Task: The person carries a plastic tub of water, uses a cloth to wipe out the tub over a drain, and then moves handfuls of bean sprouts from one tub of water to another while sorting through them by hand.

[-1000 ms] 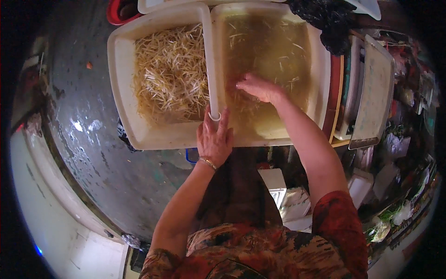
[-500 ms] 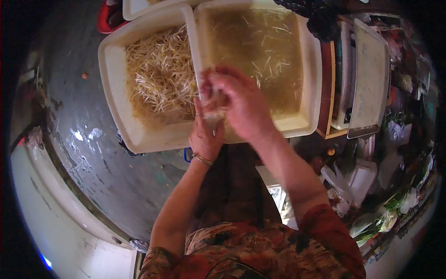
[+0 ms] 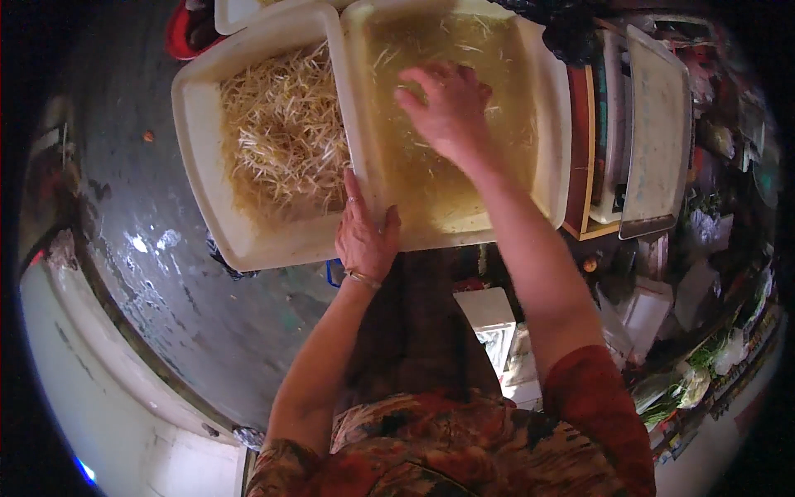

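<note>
Pale bean sprouts [image 3: 290,132] lie heaped in the left cream-coloured tub [image 3: 203,149]. Beside it, a second cream tub [image 3: 553,166] holds cloudy yellowish water [image 3: 397,91] with loose sprouts scattered in it. My left hand [image 3: 367,240], with a bangle at the wrist, rests its stretched fingers on the rims where the two tubs meet. Over the water is my right hand [image 3: 449,109], its thumb and forefinger apart and nothing seen between them. Its other fingertips are partly hidden, and I cannot tell whether they touch the water.
A red container [image 3: 189,37] stands at the upper left by another pale tub. Black plastic [image 3: 571,37] bunches at the water tub's far right corner. To the right are a tilted flat tray [image 3: 654,132], a wooden-edged box [image 3: 584,157] and packages with greens. The grey floor [image 3: 166,240] looks wet.
My right hand has moved right and away from me, from beside my left hand to over the water, and its fingers have spread. My left hand stays at the rims.
</note>
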### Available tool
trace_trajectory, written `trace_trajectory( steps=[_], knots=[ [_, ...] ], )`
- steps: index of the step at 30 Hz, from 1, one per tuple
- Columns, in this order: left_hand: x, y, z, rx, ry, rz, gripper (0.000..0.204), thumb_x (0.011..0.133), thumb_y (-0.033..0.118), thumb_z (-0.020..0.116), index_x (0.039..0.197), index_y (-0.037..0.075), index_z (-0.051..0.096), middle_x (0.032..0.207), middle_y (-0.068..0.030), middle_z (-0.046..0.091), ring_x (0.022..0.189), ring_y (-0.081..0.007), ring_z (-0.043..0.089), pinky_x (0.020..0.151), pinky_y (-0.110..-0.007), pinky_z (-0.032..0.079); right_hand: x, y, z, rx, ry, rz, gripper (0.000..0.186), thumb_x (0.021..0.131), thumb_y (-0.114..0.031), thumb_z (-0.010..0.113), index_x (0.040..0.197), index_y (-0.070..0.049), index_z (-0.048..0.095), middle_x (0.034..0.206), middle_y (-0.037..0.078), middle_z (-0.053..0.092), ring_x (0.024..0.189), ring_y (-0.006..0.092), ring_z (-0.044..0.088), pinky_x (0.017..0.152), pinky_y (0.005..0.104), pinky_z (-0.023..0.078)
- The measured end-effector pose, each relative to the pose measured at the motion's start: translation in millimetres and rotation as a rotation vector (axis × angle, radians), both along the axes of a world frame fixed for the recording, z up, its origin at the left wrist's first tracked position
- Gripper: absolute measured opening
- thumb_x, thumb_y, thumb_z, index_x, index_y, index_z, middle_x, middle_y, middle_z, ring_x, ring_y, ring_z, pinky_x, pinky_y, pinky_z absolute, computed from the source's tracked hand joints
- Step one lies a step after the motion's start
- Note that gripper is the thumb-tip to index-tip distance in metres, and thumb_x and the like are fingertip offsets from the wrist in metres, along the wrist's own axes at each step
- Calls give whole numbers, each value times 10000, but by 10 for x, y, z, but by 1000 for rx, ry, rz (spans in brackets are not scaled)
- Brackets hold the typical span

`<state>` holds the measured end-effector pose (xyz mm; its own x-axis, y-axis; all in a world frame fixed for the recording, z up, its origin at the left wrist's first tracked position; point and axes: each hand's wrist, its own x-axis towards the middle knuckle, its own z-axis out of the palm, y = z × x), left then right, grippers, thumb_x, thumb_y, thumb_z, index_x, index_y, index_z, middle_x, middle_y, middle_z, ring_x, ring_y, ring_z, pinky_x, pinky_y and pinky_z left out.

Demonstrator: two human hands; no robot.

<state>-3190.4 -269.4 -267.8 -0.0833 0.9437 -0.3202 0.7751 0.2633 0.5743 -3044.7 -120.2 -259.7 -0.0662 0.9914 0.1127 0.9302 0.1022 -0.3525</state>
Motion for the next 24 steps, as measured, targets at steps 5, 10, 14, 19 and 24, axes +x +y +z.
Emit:
trace_trajectory(
  steps=[5, 10, 14, 19, 24],
  knots=[
    [-25, -7, -33, 47, 9, -11, 917, 785, 205, 619, 1465, 101, 13, 1154, -246, 566, 923, -407, 599, 721, -479, 490, 301, -105, -267, -535, 34, 134, 265, 838, -322, 573, 975, -101, 624, 954, 128, 643, 865, 320, 610, 746, 395, 477],
    [-16, 2, -12, 26, 26, -9, 906, 785, 208, 617, 1460, 80, 26, 1152, -257, 562, 922, -421, 594, 724, -485, 487, 363, -464, -345, -959, 219, 71, 288, 828, -282, 546, 987, -53, 618, 953, 153, 650, 893, 315, 615, 770, 377, 471],
    [21, 35, 44, -59, -2, 12, 873, 788, 230, 616, 1447, 14, 86, 1210, -257, 525, 1017, -391, 560, 825, -454, 457, 390, -828, -577, -1065, 299, 56, 400, 835, -326, 517, 1095, -34, 597, 1103, 200, 610, 1009, 365, 582, 856, 418, 458],
    [27, 32, 36, -14, 24, 0, 868, 792, 245, 608, 1446, 13, 86, 1177, -253, 546, 996, -391, 569, 813, -453, 461, 322, -1008, -614, -1289, 499, 182, 301, 849, -245, 524, 1052, -44, 617, 991, 154, 640, 907, 276, 598, 764, 375, 474],
    [7, 24, 44, -43, 22, 2, 873, 795, 249, 605, 1448, 16, 76, 1167, -256, 550, 985, -391, 574, 812, -456, 465, 143, -1049, -389, -1188, 545, 288, 267, 833, -219, 521, 998, -43, 635, 936, 189, 650, 916, 351, 610, 790, 441, 471]
  ],
)
